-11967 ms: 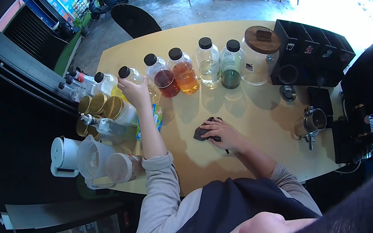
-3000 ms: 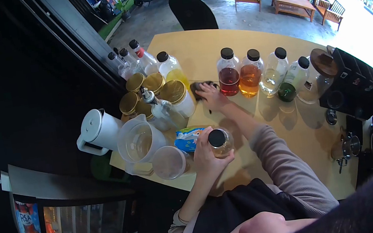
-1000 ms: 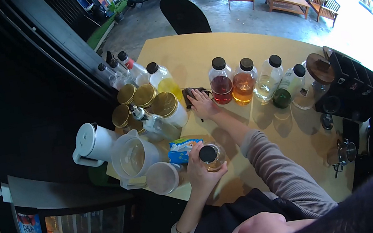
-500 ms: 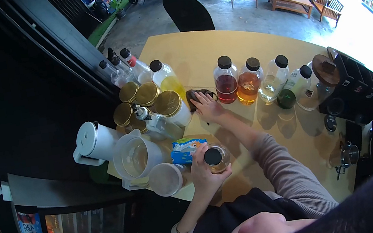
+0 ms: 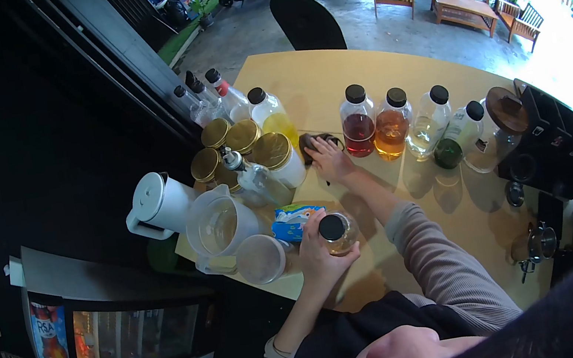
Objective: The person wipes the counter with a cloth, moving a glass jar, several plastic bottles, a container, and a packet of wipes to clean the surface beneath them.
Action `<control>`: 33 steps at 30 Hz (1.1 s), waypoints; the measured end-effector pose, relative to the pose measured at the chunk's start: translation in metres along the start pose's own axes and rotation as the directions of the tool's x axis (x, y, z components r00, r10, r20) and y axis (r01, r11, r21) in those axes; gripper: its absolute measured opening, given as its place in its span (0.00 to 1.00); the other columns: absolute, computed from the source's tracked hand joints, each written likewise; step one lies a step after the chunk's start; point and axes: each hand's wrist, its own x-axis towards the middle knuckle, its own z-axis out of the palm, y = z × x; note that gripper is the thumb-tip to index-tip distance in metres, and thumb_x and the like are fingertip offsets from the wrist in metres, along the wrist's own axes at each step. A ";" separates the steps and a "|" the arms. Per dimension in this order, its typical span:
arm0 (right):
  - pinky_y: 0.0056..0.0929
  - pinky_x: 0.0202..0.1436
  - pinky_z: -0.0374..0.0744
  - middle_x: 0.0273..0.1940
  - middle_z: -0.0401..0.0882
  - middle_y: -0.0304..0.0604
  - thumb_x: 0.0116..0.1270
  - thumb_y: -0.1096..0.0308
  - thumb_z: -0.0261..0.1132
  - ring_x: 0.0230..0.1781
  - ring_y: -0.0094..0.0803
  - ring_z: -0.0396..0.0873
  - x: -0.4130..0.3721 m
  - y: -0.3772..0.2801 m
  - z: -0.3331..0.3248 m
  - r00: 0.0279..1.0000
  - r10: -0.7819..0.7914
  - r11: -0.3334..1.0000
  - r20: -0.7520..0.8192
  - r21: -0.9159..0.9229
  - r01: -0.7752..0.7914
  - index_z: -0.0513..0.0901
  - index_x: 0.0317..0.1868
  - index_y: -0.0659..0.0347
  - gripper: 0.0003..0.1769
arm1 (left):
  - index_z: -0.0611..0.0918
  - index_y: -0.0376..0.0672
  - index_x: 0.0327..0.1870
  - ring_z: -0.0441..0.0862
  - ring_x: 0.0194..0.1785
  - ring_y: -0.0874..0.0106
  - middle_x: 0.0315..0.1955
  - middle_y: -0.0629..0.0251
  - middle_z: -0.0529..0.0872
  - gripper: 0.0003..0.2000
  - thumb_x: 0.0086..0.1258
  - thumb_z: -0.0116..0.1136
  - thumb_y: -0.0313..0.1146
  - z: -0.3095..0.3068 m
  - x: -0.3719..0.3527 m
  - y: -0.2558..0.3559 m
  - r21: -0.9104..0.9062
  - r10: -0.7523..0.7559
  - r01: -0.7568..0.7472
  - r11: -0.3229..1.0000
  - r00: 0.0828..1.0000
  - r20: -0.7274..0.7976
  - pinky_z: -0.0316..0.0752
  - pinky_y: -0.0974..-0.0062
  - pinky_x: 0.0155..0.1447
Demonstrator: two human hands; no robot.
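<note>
My left hand [image 5: 323, 253] is wrapped round a clear bottle with a black cap [image 5: 332, 228], near the front edge of the table. Beside it lies a blue packet [image 5: 289, 223]. My right hand [image 5: 332, 160] reaches farther out and rests on a dark brown cloth or similar soft item [image 5: 309, 147], its fingers spread over it. To the right of that hand stand a bottle of dark red liquid [image 5: 358, 126] and a bottle of amber liquid [image 5: 392, 128]. A white jar with a gold lid [image 5: 275, 152] is just left of the dark item.
Left on the table [image 5: 329, 67] are gold-lidded jars, a pump bottle [image 5: 257, 180], a clear pitcher [image 5: 215, 228], a round tub [image 5: 262, 259] and a white kettle [image 5: 159, 203]. At right are more bottles, a glass jar [image 5: 484, 148] and a black organizer [image 5: 553, 137].
The whole view has shifted, so the table and objects appear slightly farther right. Both hands keep their places, one on the bottle and one on the dark item.
</note>
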 end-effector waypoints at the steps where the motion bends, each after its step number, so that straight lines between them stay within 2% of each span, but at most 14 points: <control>1: 0.48 0.83 0.56 0.79 0.60 0.52 0.72 0.58 0.59 0.81 0.45 0.57 -0.009 -0.003 -0.003 0.999 -0.047 0.997 0.022 0.064 0.046 0.73 0.73 0.53 0.29 | 0.64 0.45 0.69 0.77 0.65 0.50 0.62 0.53 0.76 0.48 0.43 0.81 0.37 0.001 0.000 0.000 -0.002 0.001 -0.001 1.000 1.000 -0.003 0.74 0.54 0.68; 3: 0.47 0.83 0.56 0.78 0.61 0.51 0.71 0.60 0.61 0.81 0.43 0.57 -0.031 -0.009 -0.012 0.996 -0.077 0.994 0.045 0.077 0.074 0.75 0.72 0.52 0.29 | 0.64 0.45 0.70 0.77 0.65 0.50 0.62 0.53 0.76 0.49 0.43 0.81 0.37 0.002 -0.003 -0.001 0.004 -0.034 0.034 0.999 0.999 -0.007 0.75 0.56 0.67; 5: 0.46 0.83 0.57 0.78 0.62 0.49 0.71 0.62 0.62 0.81 0.42 0.57 -0.054 -0.014 -0.024 0.982 -0.156 0.973 0.103 0.190 0.134 0.76 0.71 0.53 0.28 | 0.64 0.44 0.70 0.77 0.65 0.50 0.62 0.53 0.76 0.49 0.43 0.81 0.37 0.004 -0.005 -0.003 0.006 -0.050 0.050 0.999 0.999 -0.011 0.75 0.56 0.67; 7: 0.49 0.83 0.56 0.79 0.61 0.47 0.70 0.64 0.64 0.81 0.43 0.56 -0.074 -0.013 -0.029 0.981 -0.147 0.966 0.126 0.233 0.115 0.78 0.69 0.50 0.27 | 0.65 0.44 0.70 0.77 0.65 0.50 0.62 0.53 0.75 0.49 0.42 0.81 0.37 0.003 -0.007 -0.002 0.005 -0.064 0.064 0.998 0.998 -0.009 0.75 0.56 0.67; 9: 0.50 0.82 0.56 0.79 0.62 0.46 0.69 0.64 0.64 0.81 0.42 0.58 -0.094 -0.011 -0.043 0.967 -0.187 0.964 0.174 0.225 0.146 0.79 0.69 0.49 0.26 | 0.65 0.44 0.70 0.80 0.63 0.57 0.61 0.53 0.77 0.49 0.43 0.81 0.34 0.003 -0.007 0.000 0.048 -0.072 0.073 0.996 0.997 -0.033 0.77 0.61 0.66; 11: 0.51 0.82 0.56 0.78 0.64 0.46 0.69 0.64 0.64 0.80 0.43 0.59 -0.113 -0.010 -0.054 0.971 -0.190 0.954 0.148 0.262 0.146 0.80 0.68 0.48 0.25 | 0.65 0.43 0.70 0.80 0.62 0.58 0.60 0.54 0.77 0.48 0.43 0.81 0.33 0.007 -0.006 -0.002 0.016 -0.071 0.072 0.997 0.997 -0.028 0.77 0.62 0.66; 13: 0.51 0.83 0.56 0.77 0.66 0.47 0.69 0.64 0.64 0.80 0.44 0.59 -0.127 -0.008 -0.065 0.977 -0.141 0.960 0.159 0.263 0.096 0.80 0.67 0.48 0.25 | 0.66 0.42 0.68 0.76 0.64 0.53 0.60 0.52 0.75 0.47 0.42 0.79 0.34 0.014 -0.005 -0.006 -0.081 -0.090 0.085 0.993 0.994 -0.065 0.75 0.59 0.68; 17: 0.47 0.82 0.57 0.75 0.68 0.45 0.70 0.61 0.64 0.79 0.41 0.61 -0.156 -0.003 -0.074 0.988 -0.090 0.977 0.123 0.206 0.064 0.81 0.65 0.48 0.23 | 0.66 0.40 0.68 0.75 0.63 0.52 0.58 0.52 0.73 0.45 0.44 0.78 0.32 0.032 0.002 -0.013 -0.204 -0.111 0.089 0.975 0.989 -0.100 0.73 0.59 0.67; 18: 0.47 0.82 0.57 0.75 0.68 0.45 0.70 0.60 0.64 0.79 0.41 0.61 -0.164 -0.001 -0.077 0.992 -0.074 0.978 0.106 0.204 0.051 0.81 0.65 0.48 0.23 | 0.63 0.40 0.69 0.74 0.64 0.63 0.58 0.57 0.74 0.44 0.48 0.77 0.23 0.034 0.007 -0.013 -0.152 -0.050 0.037 0.988 0.995 -0.086 0.69 0.63 0.71; 19: 0.47 0.82 0.57 0.75 0.68 0.46 0.70 0.60 0.63 0.79 0.41 0.62 -0.170 0.001 -0.081 0.995 -0.057 0.979 0.088 0.201 0.039 0.82 0.65 0.49 0.23 | 0.63 0.40 0.69 0.74 0.64 0.63 0.58 0.57 0.74 0.44 0.48 0.77 0.23 0.038 0.011 -0.016 -0.157 -0.052 0.039 0.987 0.995 -0.080 0.69 0.63 0.71; 21: 0.47 0.82 0.58 0.75 0.69 0.46 0.71 0.60 0.63 0.78 0.41 0.62 -0.182 0.004 -0.085 0.995 -0.067 0.982 0.070 0.181 0.053 0.81 0.65 0.49 0.23 | 0.66 0.37 0.68 0.74 0.62 0.51 0.58 0.50 0.73 0.44 0.46 0.77 0.30 0.050 0.022 -0.025 -0.165 -0.014 -0.008 0.986 0.991 -0.131 0.70 0.57 0.68; 23: 0.46 0.82 0.58 0.74 0.69 0.46 0.71 0.60 0.62 0.78 0.41 0.62 -0.190 0.005 -0.089 0.995 -0.082 0.984 0.054 0.161 0.073 0.81 0.65 0.49 0.23 | 0.65 0.36 0.68 0.74 0.62 0.51 0.58 0.49 0.74 0.45 0.47 0.78 0.31 0.056 0.035 -0.024 -0.171 -0.057 0.032 0.985 0.988 -0.145 0.71 0.57 0.68; 26: 0.46 0.82 0.58 0.74 0.69 0.47 0.72 0.60 0.61 0.78 0.42 0.63 -0.190 0.003 -0.086 0.995 -0.093 0.989 0.027 0.115 0.089 0.80 0.65 0.50 0.22 | 0.65 0.35 0.69 0.74 0.63 0.49 0.57 0.47 0.74 0.45 0.47 0.79 0.32 0.066 0.058 -0.026 -0.059 -0.029 0.015 0.998 0.971 -0.236 0.70 0.55 0.68; 33: 0.47 0.82 0.57 0.74 0.69 0.49 0.72 0.61 0.60 0.78 0.44 0.62 -0.190 0.003 -0.085 0.997 -0.078 0.986 0.007 0.146 0.076 0.80 0.65 0.52 0.22 | 0.65 0.35 0.69 0.69 0.67 0.47 0.61 0.45 0.71 0.43 0.50 0.77 0.30 0.079 0.109 -0.037 -0.012 0.051 -0.058 0.998 0.943 -0.329 0.67 0.52 0.71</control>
